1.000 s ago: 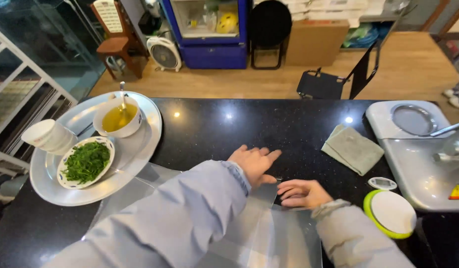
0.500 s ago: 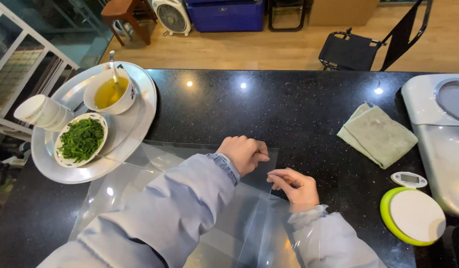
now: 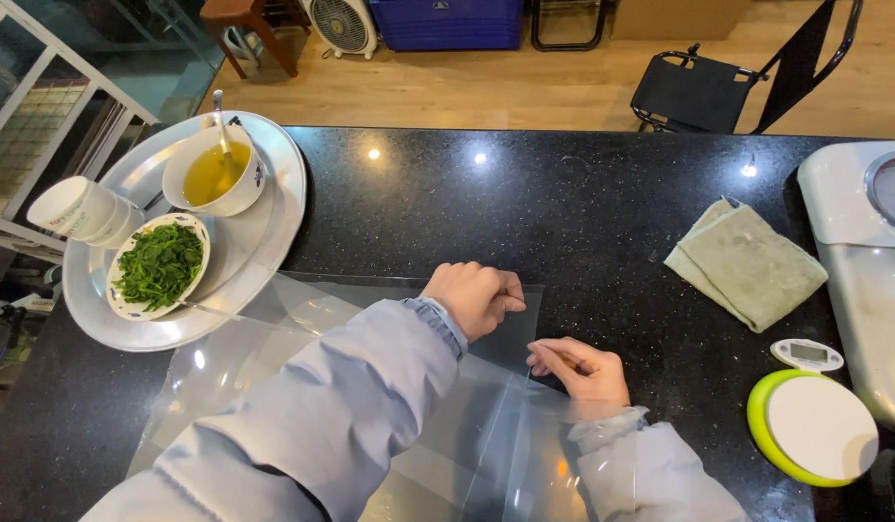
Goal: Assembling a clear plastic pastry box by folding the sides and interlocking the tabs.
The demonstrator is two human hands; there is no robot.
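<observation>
**Two hands at the far edge of a clear plastic sheet on a black table**

A large clear plastic sheet (image 3: pixel 302 387) lies flat on the glossy black stone table (image 3: pixel 563 213), in the near-left part of it. Its long axis runs left to right across the view, and its far edge lies roughly parallel to the table's far edge. The film is thin, see-through and shiny, with soft creases and a fold line running toward the viewer near its right end.

The left hand (image 3: pixel 476 295) is curled into a loose fist, fingers together, resting on the sheet's far right corner; whether it pinches the film cannot be told. The right hand (image 3: pixel 583 372) lies just beside that right edge, thumb and fingertips drawn together as if pinched on the film's edge. Both arms wear pale blue-grey sleeves with ribbed cuffs.

Touching the sheet's left end is a round metal tray (image 3: pixel 264 242) carrying a white bowl of yellow liquid (image 3: pixel 215 174) with a spoon, a shallow dish of chopped greens (image 3: pixel 159 266) and a stack of white cups (image 3: pixel 80 208). To the right, well apart, lie a folded olive cloth (image 3: pixel 747 261), soft and matte, and a small round kitchen scale (image 3: pixel 815 425) with a green rim. Between the hands and the cloth the black tabletop is open; the same holds toward the far edge.
</observation>
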